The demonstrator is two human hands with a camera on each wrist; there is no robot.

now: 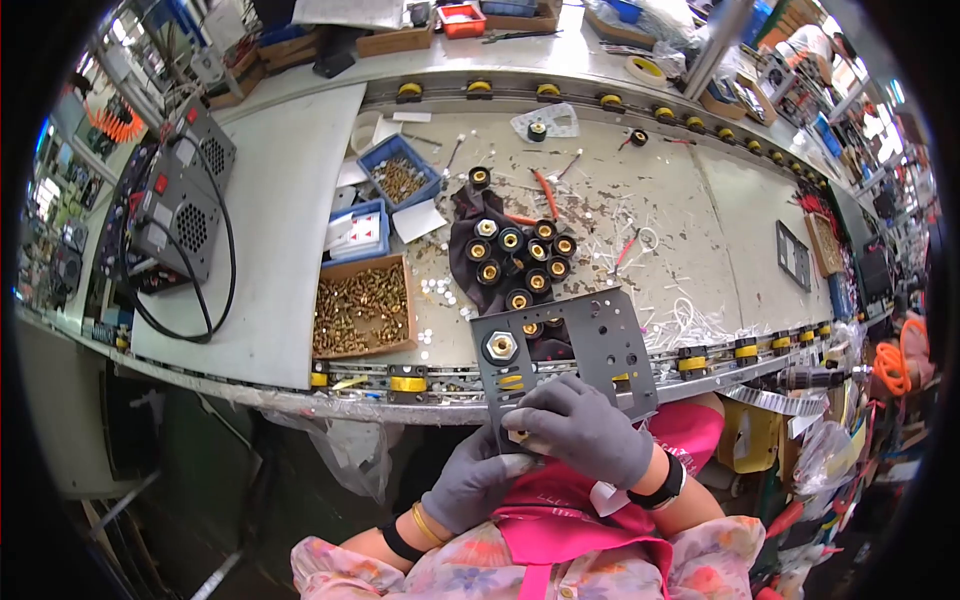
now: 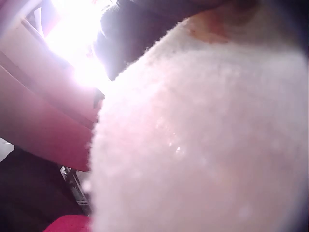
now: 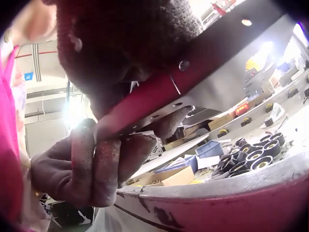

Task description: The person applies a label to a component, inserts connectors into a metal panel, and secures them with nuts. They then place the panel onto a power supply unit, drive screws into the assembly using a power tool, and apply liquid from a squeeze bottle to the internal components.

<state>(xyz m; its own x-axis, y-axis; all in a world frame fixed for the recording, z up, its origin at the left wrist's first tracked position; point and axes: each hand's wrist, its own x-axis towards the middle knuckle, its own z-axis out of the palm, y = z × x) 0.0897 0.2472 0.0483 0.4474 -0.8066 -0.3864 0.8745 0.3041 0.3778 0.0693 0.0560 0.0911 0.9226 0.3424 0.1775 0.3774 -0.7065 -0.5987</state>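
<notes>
A dark grey metal panel point(image 1: 612, 345) with holes and slots is held over the front edge of the bench. My gloved left hand point(image 1: 478, 482) grips its lower left corner; the right wrist view shows these fingers point(image 3: 107, 166) curled round the panel's edge. At that corner, the gloved right hand point(image 1: 590, 430) bends over the panel and pinches a brass-coloured nut point(image 1: 517, 436), mostly covered by fingertips. A larger silver hex nut with a brass centre point(image 1: 500, 347) sits at the panel's upper left. White glove fabric point(image 2: 203, 135) fills most of the left wrist view.
Black round connectors with brass centres point(image 1: 511, 239) lie on a dark cloth beyond the panel. To the left stand a cardboard box of brass parts point(image 1: 412, 300) and blue bins point(image 1: 425, 178). A roller rail point(image 1: 450, 384) runs along the front edge; white scraps point(image 1: 690, 325) lie right.
</notes>
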